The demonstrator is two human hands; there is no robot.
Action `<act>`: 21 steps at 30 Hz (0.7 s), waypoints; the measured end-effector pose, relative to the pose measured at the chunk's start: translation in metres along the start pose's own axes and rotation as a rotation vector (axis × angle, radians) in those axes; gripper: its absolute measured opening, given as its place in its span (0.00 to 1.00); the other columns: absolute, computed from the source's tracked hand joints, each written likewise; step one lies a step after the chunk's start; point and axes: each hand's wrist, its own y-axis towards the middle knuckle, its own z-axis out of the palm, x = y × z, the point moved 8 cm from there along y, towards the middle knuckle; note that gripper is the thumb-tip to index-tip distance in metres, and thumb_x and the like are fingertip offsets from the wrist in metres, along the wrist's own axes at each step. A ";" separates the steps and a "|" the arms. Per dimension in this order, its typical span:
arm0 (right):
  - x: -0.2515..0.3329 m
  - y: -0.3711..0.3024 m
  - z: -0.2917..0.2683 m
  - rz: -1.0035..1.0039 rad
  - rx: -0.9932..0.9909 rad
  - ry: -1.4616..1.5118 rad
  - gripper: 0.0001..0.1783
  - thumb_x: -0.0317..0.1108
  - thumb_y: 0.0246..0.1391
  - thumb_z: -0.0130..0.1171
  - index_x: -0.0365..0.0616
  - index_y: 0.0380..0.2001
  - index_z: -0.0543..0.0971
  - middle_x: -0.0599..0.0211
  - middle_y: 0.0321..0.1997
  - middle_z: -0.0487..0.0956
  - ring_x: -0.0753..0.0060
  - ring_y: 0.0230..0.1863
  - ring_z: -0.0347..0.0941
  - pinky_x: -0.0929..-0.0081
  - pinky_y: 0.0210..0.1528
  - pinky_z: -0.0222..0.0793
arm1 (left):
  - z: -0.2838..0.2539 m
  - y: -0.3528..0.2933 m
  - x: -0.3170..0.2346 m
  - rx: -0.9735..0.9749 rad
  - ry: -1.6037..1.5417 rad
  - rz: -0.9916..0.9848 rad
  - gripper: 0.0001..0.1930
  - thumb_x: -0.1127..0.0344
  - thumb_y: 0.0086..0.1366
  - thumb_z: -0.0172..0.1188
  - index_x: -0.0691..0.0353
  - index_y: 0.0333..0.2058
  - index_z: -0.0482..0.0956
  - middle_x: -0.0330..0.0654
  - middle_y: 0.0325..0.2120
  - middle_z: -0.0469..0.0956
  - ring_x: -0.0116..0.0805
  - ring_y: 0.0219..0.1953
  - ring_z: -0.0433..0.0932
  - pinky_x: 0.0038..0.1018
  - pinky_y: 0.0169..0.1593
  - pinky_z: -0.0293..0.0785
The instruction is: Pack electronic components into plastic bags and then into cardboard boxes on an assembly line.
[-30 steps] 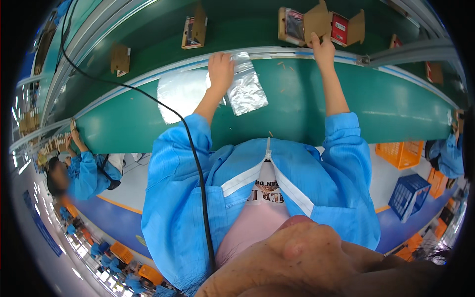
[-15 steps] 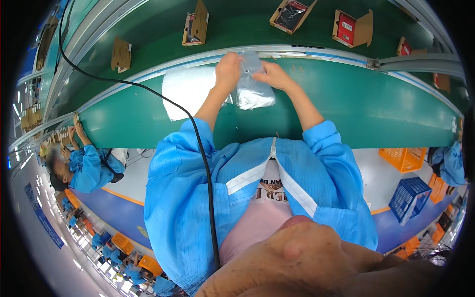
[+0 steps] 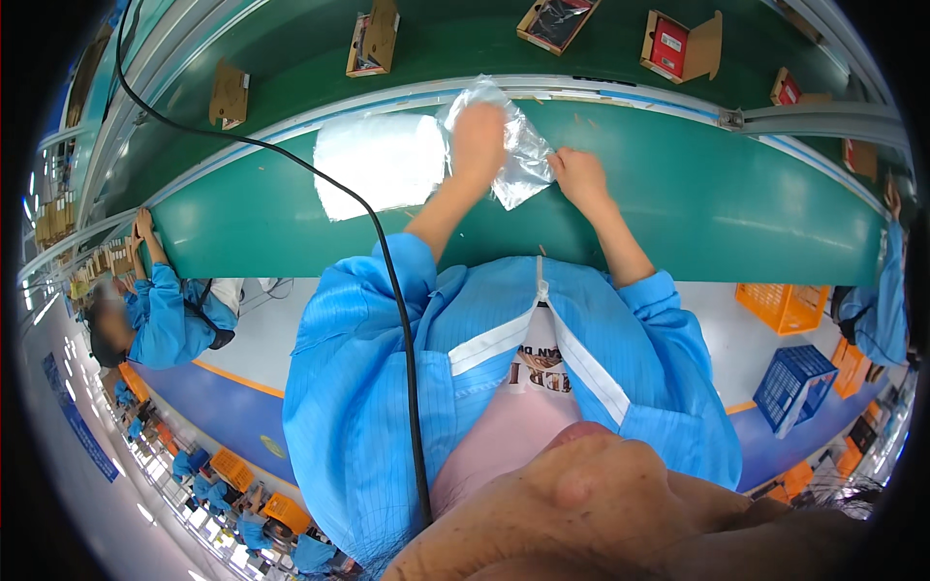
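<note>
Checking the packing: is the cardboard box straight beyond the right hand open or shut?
Open: the cardboard box shows a dark item lying inside, uncovered.

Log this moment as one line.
left hand: blurred, over clear plastic bag; right hand: gripping bag's right edge; pale plastic sheets: left of bag

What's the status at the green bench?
Right hand pinching edge of clear plastic bag. Blurred left hand over it, grip unclear. Black cable crossing view of whitish plastic sheets.
</note>
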 end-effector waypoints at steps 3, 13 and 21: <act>-0.006 -0.005 -0.005 0.163 -0.020 -0.016 0.19 0.46 0.56 0.52 0.41 0.23 0.75 0.47 0.26 0.77 0.41 0.29 0.73 0.49 0.30 0.68 | 0.021 -0.044 -0.043 0.041 -0.335 0.091 0.10 0.65 0.51 0.62 0.60 0.30 0.73 0.44 0.30 0.71 0.44 0.36 0.70 0.37 0.38 0.64; -0.083 0.021 -0.106 0.286 -0.594 0.126 0.24 0.47 0.54 0.58 0.35 0.41 0.71 0.47 0.35 0.78 0.48 0.37 0.75 0.58 0.39 0.70 | 0.041 -0.061 -0.030 0.010 -0.280 0.116 0.05 0.73 0.50 0.54 0.60 0.28 0.74 0.43 0.27 0.71 0.43 0.33 0.70 0.36 0.38 0.66; -0.206 0.122 -0.149 0.338 -0.651 -0.043 0.30 0.52 0.52 0.56 0.30 0.42 0.72 0.41 0.41 0.75 0.39 0.46 0.69 0.54 0.48 0.67 | 0.032 -0.057 -0.042 0.091 -0.316 0.075 0.07 0.75 0.50 0.52 0.62 0.30 0.74 0.45 0.27 0.69 0.45 0.32 0.69 0.37 0.36 0.66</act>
